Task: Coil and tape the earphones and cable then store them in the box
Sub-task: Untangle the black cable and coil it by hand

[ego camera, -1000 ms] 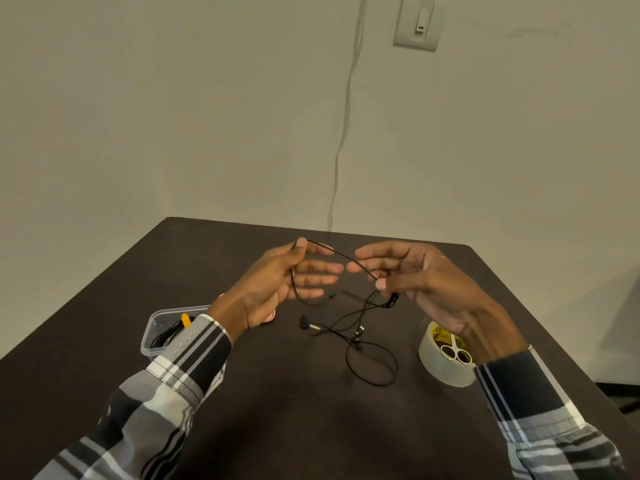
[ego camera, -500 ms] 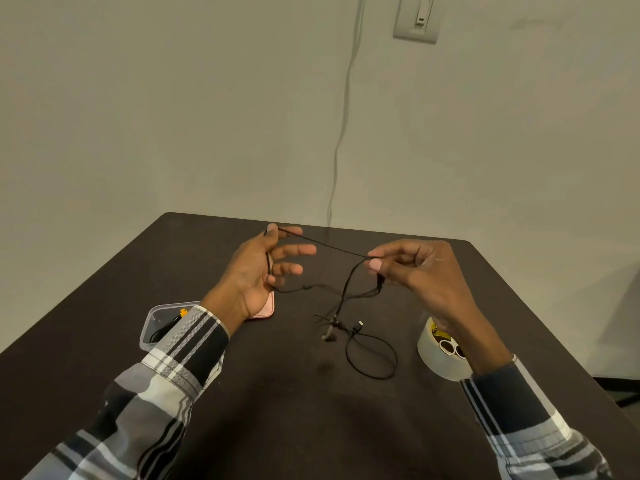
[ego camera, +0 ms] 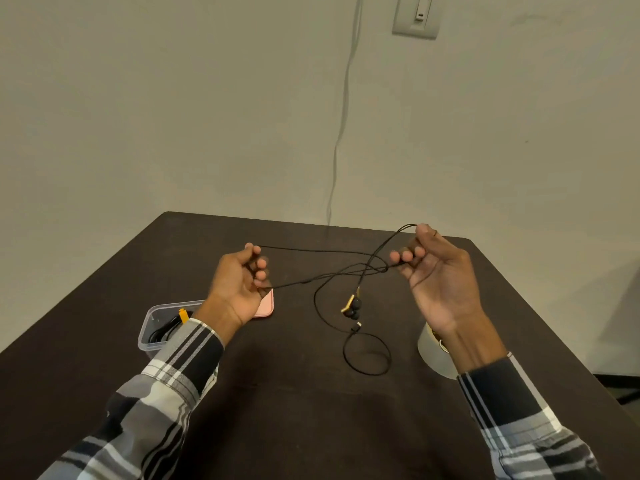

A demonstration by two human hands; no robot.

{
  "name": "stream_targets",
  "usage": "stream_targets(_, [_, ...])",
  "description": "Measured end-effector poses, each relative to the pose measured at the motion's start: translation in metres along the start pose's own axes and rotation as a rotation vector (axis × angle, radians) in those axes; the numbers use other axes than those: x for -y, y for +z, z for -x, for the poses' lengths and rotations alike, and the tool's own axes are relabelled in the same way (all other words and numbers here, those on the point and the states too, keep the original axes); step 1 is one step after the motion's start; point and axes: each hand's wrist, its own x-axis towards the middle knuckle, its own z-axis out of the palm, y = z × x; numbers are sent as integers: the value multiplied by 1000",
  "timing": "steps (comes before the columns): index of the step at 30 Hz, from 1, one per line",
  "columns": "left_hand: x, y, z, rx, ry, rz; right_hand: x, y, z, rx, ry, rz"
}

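Observation:
Black earphones (ego camera: 351, 308) with gold accents hang from a thin black wire stretched between my hands above the dark table (ego camera: 294, 410). My left hand (ego camera: 239, 289) pinches one end of the wire. My right hand (ego camera: 440, 271) is raised higher and grips a fold of the same wire. Part of the wire lies in a loop (ego camera: 367, 353) on the table. A clear plastic box (ego camera: 152, 327) sits at the left with a black cable and an orange piece inside. A roll of clear tape (ego camera: 433, 355) stands under my right wrist.
A pink flat item (ego camera: 266, 306) lies on the table beneath my left hand, next to the box. A thin cord runs down the wall behind the table, below a wall switch (ego camera: 417, 15). The table's right edge drops off near the tape.
My hands have moved apart and the wire is pulled taut between them. My right hand rose and shifted right. The earbuds lifted off the table and dangle.

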Motion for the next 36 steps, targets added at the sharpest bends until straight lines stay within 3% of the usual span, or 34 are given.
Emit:
stream_targets(2, [-1,-4,-1,13,26,65,-2,-3,0,-25,11,16])
stream_targets(11, [15,-9,-1,165,110,-181,-8,-1,-1,21,-32,86])
stream_targets(15, [25,-10,4,124,88,-619,-7,-4,-4,47,-37,117])
stream_targets(18, [37,-8,5,99,96,-774,-5,-1,-4,100,11,200])
stream_targets(22, [43,2,5,119,389,-1173,-2,9,-6,179,81,401])
stream_targets(27, [36,44,23,621,478,-1064,3,22,-7,270,116,483])
stream_targets(29, [36,55,24,738,491,-1062,7,25,-8,301,122,498])
stream_targets(32, [39,61,25,752,478,-1042,17,24,-11,336,97,616])
stream_targets(36, [38,56,31,781,295,-854,31,23,-14,415,65,751])
